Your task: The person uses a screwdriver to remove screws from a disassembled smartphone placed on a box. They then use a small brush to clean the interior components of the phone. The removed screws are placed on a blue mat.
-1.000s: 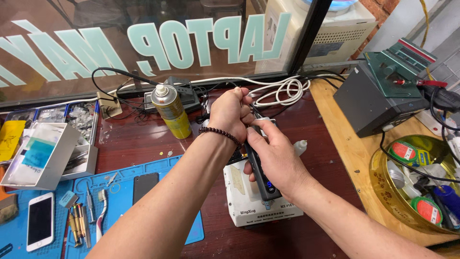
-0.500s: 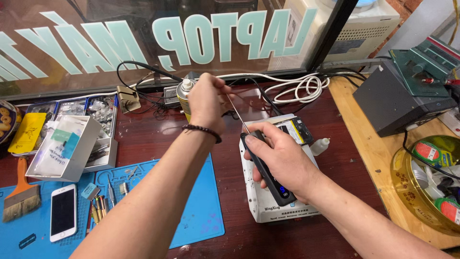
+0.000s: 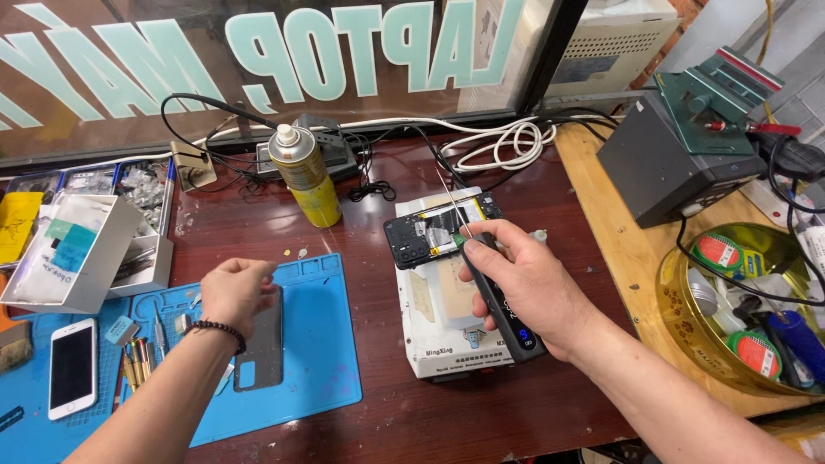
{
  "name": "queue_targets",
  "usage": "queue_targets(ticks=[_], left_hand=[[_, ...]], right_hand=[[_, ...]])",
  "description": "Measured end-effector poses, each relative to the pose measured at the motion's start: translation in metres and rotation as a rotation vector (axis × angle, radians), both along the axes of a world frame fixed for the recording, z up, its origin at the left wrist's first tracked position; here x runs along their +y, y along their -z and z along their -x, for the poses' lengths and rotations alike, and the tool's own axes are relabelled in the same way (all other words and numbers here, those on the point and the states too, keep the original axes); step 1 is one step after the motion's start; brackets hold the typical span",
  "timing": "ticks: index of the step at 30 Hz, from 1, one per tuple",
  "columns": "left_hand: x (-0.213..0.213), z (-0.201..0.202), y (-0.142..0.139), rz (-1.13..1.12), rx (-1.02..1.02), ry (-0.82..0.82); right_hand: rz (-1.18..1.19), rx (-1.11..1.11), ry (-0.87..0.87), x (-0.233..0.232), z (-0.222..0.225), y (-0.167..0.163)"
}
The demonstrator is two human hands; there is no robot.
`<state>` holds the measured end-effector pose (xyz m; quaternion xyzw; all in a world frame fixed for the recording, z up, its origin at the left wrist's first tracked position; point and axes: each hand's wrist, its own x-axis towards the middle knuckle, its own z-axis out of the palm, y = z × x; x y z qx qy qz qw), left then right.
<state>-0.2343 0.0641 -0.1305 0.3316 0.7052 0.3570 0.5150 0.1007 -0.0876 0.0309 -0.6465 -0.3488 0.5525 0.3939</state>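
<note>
The right hand (image 3: 528, 288) holds a dark electric screwdriver (image 3: 503, 305), its grip closed around the slim body, and the thin bit slants up and away over an opened phone (image 3: 438, 236). That phone lies with its back off, dark inner frame and pale parts showing, on top of a white heating plate unit (image 3: 451, 344) that stands on the dark red desk (image 3: 378, 215) just right of the blue work mat (image 3: 322, 344). The left hand (image 3: 236, 292) is well apart from the right — it rests knuckles-up on the mat, its fingers curled down onto the upper end of a dark grey back cover (image 3: 262, 344) that lies flat there; whether the grip is pinching the cover or only touching it I cannot tell. A beaded bracelet (image 3: 219, 328) circles the left wrist. Behind the mat stands a yellow spray can (image 3: 305, 176), upright, near a tangle of black cables (image 3: 369, 167) and a coil of white cable (image 3: 507, 142). At the left edge lie a white phone (image 3: 73, 368) face up, a few small tools (image 3: 133, 365) and an open white box (image 3: 73, 253). To the right, on a paler wooden board, sits a dark grey soldering station (image 3: 666, 172), and nearer the front a round gold tin (image 3: 748, 309) holds rolls of tape and odd bits.
</note>
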Motion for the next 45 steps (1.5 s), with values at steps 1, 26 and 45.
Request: queue_targets(ticks=[1, 26, 45], left_hand=[[-0.004, 0.001, 0.01, 0.028, -0.009, -0.022], [0.074, 0.06, 0.08, 0.18, -0.139, -0.398], [0.009, -0.172, -0.086, -0.068, 0.129, 0.849]], right_hand=[[0.001, 0.007, 0.005, -0.001, -0.003, 0.001], [0.045, -0.111, 0.001, 0.007, 0.021, 0.017], [0.289, -0.24, -0.054, 0.011, 0.006, -0.008]])
